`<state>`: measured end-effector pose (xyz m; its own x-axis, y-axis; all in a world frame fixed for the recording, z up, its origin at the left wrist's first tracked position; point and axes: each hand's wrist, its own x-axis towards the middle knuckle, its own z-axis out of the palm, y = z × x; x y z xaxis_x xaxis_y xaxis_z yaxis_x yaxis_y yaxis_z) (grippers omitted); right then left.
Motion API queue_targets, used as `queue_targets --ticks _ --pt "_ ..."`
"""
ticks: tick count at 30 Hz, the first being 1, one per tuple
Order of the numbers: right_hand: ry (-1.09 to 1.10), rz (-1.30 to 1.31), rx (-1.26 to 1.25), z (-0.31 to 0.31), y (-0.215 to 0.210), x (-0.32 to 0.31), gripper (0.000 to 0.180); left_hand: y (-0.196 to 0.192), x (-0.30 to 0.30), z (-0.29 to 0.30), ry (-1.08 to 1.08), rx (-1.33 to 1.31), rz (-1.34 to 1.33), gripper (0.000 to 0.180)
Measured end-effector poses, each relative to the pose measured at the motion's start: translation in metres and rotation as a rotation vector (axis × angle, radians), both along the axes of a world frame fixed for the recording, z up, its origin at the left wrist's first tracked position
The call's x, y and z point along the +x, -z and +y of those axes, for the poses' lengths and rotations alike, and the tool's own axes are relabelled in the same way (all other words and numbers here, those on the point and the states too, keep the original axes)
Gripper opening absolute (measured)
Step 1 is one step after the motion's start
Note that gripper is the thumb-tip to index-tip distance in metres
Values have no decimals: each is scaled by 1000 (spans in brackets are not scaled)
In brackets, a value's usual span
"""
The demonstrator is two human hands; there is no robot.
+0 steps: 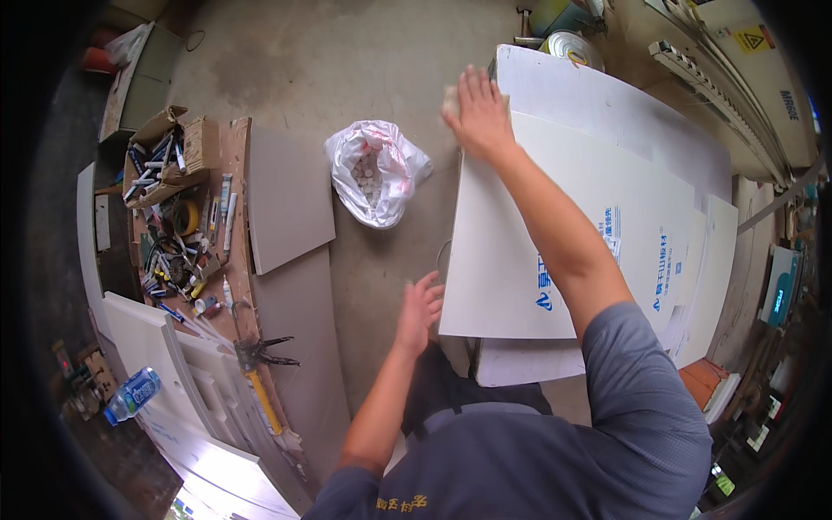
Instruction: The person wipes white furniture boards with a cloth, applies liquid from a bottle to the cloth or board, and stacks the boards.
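A large white panel (529, 251) with blue print lies on a stack in front of me. At its far left corner, my right hand (482, 113) presses down with fingers stretched out, holding a small beige pad (451, 97) under the palm and thumb. Most of that pad is hidden, so I cannot tell its exact kind. My left hand (420, 310) is open beside the panel's near left edge, its fingers apart and nothing in them. Whether those fingertips touch the edge is unclear.
On the floor stands a white plastic bag (379, 173) of small pale round pieces. To the left, a bench (241, 165) carries a carton of markers (165, 160), loose tools and a caulking gun (260, 373). A water bottle (133, 396) lies farther left. Metal tins (572, 48) stand behind the stack.
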<state>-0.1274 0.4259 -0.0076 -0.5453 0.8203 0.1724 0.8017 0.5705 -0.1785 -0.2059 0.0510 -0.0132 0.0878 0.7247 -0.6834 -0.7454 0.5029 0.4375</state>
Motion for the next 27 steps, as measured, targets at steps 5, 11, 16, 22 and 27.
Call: queue_targets --ticks 5,11,16,22,27 --pt "-151 -125 -204 -106 -6 12 89 -24 45 35 90 328 1180 63" --pt "63 16 -56 1 15 -6 91 -30 114 64 504 613 1426 69" --pt "-35 58 -116 -31 10 -1 92 -29 137 85 840 443 1686 77" --pt "-240 97 -293 -107 -3 37 90 -21 145 83 930 313 1769 81" --pt "-123 177 -127 -12 10 12 93 -25 152 90 1002 311 1837 83"
